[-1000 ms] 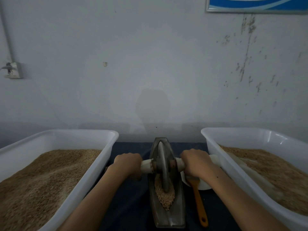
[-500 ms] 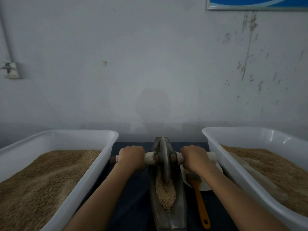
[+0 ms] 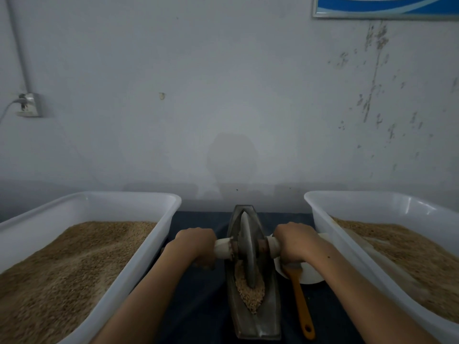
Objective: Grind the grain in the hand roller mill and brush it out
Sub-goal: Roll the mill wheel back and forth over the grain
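A dark metal boat-shaped mill trough [image 3: 269, 311] lies lengthwise on the dark cloth between two tubs. A thin metal roller wheel [image 3: 246, 244] stands upright in it on an axle with pale handles [image 3: 223, 248]. My left hand [image 3: 196, 245] grips the left handle and my right hand [image 3: 295, 242] grips the right one. Tan grain [image 3: 249, 290] lies in the trough, mostly on the near side of the wheel. A brush with an orange handle [image 3: 301, 306] rests to the right of the trough, its head over a white dish [image 3: 310, 275].
Two white plastic tubs [image 3: 159, 227] [image 3: 323, 219] filled with tan grain flank the mill closely on left and right. A pale wall rises just behind. A wall socket [image 3: 28, 105] with a plug sits at far left.
The wheel and both hands rolled away from me half a second ago, then came back toward me. The grain pile in the trough shifted with it.
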A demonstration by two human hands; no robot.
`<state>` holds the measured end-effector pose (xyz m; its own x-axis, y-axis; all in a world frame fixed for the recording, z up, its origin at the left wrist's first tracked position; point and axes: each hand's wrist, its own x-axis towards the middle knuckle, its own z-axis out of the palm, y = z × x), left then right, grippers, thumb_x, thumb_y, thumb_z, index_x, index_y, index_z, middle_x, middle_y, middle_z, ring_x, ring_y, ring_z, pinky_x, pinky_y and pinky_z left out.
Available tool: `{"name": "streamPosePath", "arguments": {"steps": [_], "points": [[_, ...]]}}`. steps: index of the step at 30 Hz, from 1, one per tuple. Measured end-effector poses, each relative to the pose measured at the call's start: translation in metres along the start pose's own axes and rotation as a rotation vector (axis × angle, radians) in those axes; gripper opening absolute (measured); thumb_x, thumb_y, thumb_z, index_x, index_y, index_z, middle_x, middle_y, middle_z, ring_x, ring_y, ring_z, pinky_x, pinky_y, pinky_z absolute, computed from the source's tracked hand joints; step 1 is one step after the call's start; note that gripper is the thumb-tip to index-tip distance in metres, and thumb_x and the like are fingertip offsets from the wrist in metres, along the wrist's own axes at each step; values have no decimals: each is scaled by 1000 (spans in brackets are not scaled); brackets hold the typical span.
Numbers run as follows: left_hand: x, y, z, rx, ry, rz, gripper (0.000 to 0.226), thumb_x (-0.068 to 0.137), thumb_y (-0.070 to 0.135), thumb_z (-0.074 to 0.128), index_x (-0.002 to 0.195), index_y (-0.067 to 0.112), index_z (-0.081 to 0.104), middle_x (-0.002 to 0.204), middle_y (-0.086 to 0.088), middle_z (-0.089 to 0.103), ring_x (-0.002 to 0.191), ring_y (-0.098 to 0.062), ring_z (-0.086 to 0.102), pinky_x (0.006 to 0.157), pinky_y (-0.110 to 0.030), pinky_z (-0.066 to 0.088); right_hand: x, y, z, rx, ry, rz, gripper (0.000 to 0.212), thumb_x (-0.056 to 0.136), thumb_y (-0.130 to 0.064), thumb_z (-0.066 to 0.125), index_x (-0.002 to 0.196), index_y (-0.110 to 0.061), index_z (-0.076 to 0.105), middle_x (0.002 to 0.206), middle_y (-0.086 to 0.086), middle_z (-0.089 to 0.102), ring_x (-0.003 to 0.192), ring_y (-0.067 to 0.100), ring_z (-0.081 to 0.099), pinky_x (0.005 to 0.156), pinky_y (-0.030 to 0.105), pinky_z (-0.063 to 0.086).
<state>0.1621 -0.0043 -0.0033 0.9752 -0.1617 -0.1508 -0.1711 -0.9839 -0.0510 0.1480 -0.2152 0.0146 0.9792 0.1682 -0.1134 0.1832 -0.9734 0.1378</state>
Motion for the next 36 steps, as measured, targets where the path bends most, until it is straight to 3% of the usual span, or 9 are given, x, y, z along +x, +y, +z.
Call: {"name": "streamPosePath", "arguments": {"steps": [2, 5, 9, 14, 24, 28, 31, 33, 36], "points": [[1, 0, 0, 2, 33, -12, 46, 76, 31, 73, 117, 17, 57, 101, -2, 64, 82, -17, 55, 74, -30, 42, 3, -1, 2, -10, 18, 19, 25, 85, -15, 63, 110, -14, 62, 84, 0, 57, 74, 15, 53, 72, 27, 41], [6, 2, 1, 13, 129, -24, 41, 79, 31, 69, 116, 17, 58, 103, -2, 64, 89, -19, 59, 74, -30, 42, 10, -2, 7, -11, 108, 60, 16, 85, -15, 63, 101, -16, 62, 94, 2, 63, 78, 17, 55, 73, 29, 41], [13, 5, 1, 34, 229, -38, 34, 83, 30, 65, 114, 18, 59, 104, -2, 64, 94, -20, 60, 76, -30, 43, 19, -1, 12, 8, 241, 88, 20, 86, -13, 59, 105, -20, 62, 104, 2, 65, 95, 21, 61, 76, 30, 38], [18, 5, -1, 39, 242, -29, 33, 85, 30, 63, 116, 18, 58, 107, -3, 63, 96, -20, 60, 81, -31, 45, 21, 1, 12, 17, 299, 77, 18, 87, -14, 58, 103, -21, 61, 103, 1, 66, 94, 20, 61, 75, 29, 37], [4, -1, -1, -31, -15, 7, 48, 79, 31, 72, 122, 17, 56, 114, -4, 63, 102, -21, 60, 84, -33, 44, 0, 1, -8, -5, -28, -13, 24, 85, -18, 64, 109, -14, 62, 103, 5, 64, 84, 16, 57, 76, 28, 47], [0, -4, -9, -93, -157, 50, 37, 81, 20, 70, 115, 13, 59, 104, -7, 67, 77, -13, 62, 75, -29, 46, -2, -1, -14, 5, -120, -15, 32, 85, -19, 66, 116, -13, 61, 108, 7, 65, 95, 19, 62, 84, 31, 50], [1, -5, -17, -121, -243, 93, 29, 83, 13, 66, 111, 10, 60, 99, -8, 68, 84, -17, 67, 74, -27, 46, 2, -1, -16, 13, -190, -19, 30, 86, -17, 66, 115, -8, 61, 99, 7, 63, 87, 18, 60, 79, 29, 49], [5, -4, -17, -120, -254, 99, 28, 83, 12, 65, 110, 9, 61, 92, -7, 69, 69, -11, 63, 74, -26, 46, 5, 0, -15, 14, -179, -15, 26, 86, -16, 66, 111, -9, 62, 84, 3, 57, 79, 16, 56, 73, 28, 47], [11, -2, -15, -113, -233, 66, 28, 81, 13, 67, 108, 8, 62, 100, -10, 70, 55, -5, 54, 73, -27, 47, 9, 0, -11, 5, -74, 8, 22, 84, -19, 67, 105, -12, 62, 87, 2, 57, 79, 17, 55, 70, 29, 43]]}}
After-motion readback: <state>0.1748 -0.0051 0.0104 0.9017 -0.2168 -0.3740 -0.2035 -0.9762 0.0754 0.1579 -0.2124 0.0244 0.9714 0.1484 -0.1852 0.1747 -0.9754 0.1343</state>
